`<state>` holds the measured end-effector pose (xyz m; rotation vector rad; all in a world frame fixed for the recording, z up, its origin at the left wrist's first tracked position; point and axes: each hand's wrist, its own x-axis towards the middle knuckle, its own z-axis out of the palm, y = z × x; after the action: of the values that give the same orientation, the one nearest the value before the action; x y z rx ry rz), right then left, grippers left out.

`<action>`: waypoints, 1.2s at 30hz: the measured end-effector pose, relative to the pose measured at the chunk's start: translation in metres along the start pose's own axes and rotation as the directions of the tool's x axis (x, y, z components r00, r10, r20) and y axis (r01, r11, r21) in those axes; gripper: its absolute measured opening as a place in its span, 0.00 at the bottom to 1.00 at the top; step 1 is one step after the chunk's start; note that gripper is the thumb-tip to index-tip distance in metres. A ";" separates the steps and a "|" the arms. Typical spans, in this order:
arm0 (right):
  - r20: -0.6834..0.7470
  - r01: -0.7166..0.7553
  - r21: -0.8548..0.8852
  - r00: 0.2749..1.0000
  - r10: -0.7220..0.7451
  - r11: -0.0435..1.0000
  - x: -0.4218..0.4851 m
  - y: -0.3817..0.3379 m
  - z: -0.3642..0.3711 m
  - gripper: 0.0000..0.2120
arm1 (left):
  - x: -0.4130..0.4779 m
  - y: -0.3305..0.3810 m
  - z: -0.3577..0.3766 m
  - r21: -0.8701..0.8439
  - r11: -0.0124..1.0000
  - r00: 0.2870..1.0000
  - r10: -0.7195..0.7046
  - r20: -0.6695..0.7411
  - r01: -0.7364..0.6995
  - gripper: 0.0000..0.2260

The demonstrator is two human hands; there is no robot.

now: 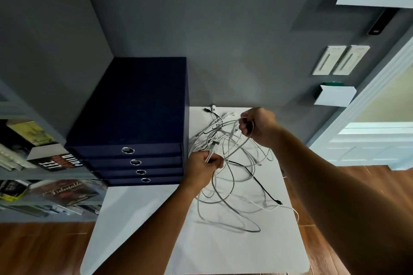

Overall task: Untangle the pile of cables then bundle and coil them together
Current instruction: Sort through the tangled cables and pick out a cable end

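White counter [223,252] carrying a tangled pile of cables [233,176], loose loops trailing toward the viewer. The nearer left hand [204,164] has a closed grip pinching several white strands. Farther back and rightward, the right hand [259,126] has a curled grip on a raised loop. The strands slant between both hands.

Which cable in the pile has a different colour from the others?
The black cable, crossing the pile's right side; the other cables are white or grey.
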<state>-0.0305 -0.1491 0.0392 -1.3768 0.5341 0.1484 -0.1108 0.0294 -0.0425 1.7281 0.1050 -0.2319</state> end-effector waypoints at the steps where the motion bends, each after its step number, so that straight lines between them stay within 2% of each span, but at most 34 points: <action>1: 0.061 -0.008 0.064 0.998 0.004 0.998 -0.001 -0.002 -0.001 0.08 | -0.001 0.000 0.000 -0.006 1.000 1.000 0.003 -0.005 -0.003 0.05; 3: 0.146 0.025 0.009 0.989 -0.026 1.000 -0.004 -0.005 0.001 0.09 | -0.002 0.000 0.000 -0.015 1.000 1.000 -0.004 -0.012 0.004 0.06; 4: 0.164 0.070 -0.116 0.985 -0.050 0.991 -0.002 -0.005 0.002 0.09 | -0.002 0.000 0.001 -0.018 1.000 1.000 -0.012 -0.011 0.012 0.07; 6: 0.189 0.132 -0.401 0.980 -0.059 0.907 -0.003 -0.002 0.006 0.08 | -0.003 -0.001 0.002 -0.030 1.000 1.000 0.004 -0.009 -0.004 0.10; 7: 0.223 0.137 -0.451 0.974 -0.037 0.882 -0.004 -0.001 0.007 0.07 | -0.003 -0.002 0.003 -0.036 0.999 1.000 0.012 -0.004 -0.012 0.11; 8: 0.278 0.149 -0.417 0.960 -0.030 0.897 -0.005 -0.001 0.008 0.05 | -0.003 -0.002 0.004 -0.040 0.999 1.000 0.011 -0.001 -0.012 0.11; 10: 0.335 0.193 -0.170 0.934 -0.127 0.967 -0.009 -0.006 0.012 0.05 | -0.003 -0.002 0.005 -0.059 0.998 1.000 0.013 -0.004 -0.013 0.11; 12: 0.224 0.252 0.002 0.943 -0.246 0.968 -0.006 -0.011 0.017 0.09 | -0.002 -0.001 0.005 -0.073 0.997 0.999 0.032 -0.022 -0.033 0.13; 14: 0.156 0.292 -0.006 0.945 -0.287 0.957 -0.006 -0.012 0.019 0.11 | 0.002 -0.003 0.004 -0.056 0.997 0.998 0.051 -0.026 -0.052 0.16; 18: 0.049 0.225 0.036 0.973 -0.227 0.974 -0.006 -0.010 0.015 0.11 | 0.001 -0.004 0.002 -0.039 0.999 0.998 0.034 -0.046 -0.036 0.13; 20: 0.020 0.165 -0.112 0.986 -0.164 0.980 -0.005 -0.008 0.013 0.09 | 0.000 -0.004 0.002 -0.043 0.999 0.998 0.030 -0.056 -0.033 0.12; 22: 0.056 0.076 -0.352 0.997 -0.060 0.933 -0.006 -0.003 0.010 0.07 | -0.001 -0.004 0.003 -0.039 0.998 0.997 0.037 -0.060 -0.039 0.11; 23: 0.082 0.047 -0.397 0.997 -0.016 0.917 -0.006 -0.001 0.007 0.08 | 0.000 -0.004 0.004 -0.043 0.998 0.997 0.038 -0.061 -0.040 0.09; 25: 0.111 0.043 -0.406 0.994 0.003 0.913 -0.009 0.000 0.004 0.11 | -0.002 0.000 0.007 -0.062 0.998 0.998 0.025 -0.052 -0.028 0.08; 30: 0.157 0.151 -0.487 0.984 -0.084 0.860 -0.026 -0.006 0.007 0.13 | -0.003 0.012 0.013 -0.067 0.996 0.998 0.061 -0.014 -0.062 0.07; 33: 0.179 0.156 -0.453 0.980 -0.082 0.878 -0.031 -0.008 0.008 0.15 | 0.002 0.014 0.015 -0.007 0.994 0.994 0.108 -0.023 -0.108 0.12; 36: 0.235 0.150 -0.418 0.971 -0.053 0.896 -0.035 -0.007 0.008 0.13 | 0.005 0.016 0.016 0.027 0.993 0.994 0.111 -0.003 -0.110 0.04</action>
<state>-0.0561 -0.1358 0.0622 -1.7953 0.2470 0.3451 -0.1044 0.0107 -0.0311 1.7557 0.0093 -0.1484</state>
